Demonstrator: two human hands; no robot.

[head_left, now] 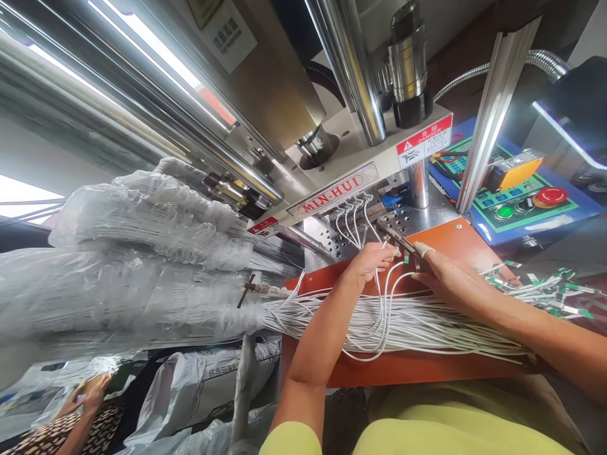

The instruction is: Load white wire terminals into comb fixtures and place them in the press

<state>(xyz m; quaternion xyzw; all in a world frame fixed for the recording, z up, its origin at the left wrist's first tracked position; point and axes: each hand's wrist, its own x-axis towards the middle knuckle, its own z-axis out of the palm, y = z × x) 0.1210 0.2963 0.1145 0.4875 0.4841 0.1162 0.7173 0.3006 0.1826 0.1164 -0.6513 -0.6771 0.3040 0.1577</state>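
Note:
My left hand (374, 260) pinches a white cable near its small green-tipped end, against a dark metal mould bar (401, 243). My right hand (443, 275), with a pale cover on one finger, grips the near end of that bar. White cables (389, 303) with green and silver connector ends loop down from the bar. Further in, several more cable ends (353, 208) sit in a fixture under the press head labelled MIN-HUI (332, 189). A thick bundle of white cables (427, 325) lies across the orange work surface beneath both forearms.
Plastic-wrapped cable bundles (142, 284) fill the left side. A blue control box (545, 208) with a red emergency button (550, 196) stands at the right. Steel columns (351, 69) rise from the press. At lower left another person's hands (90, 395) are at work.

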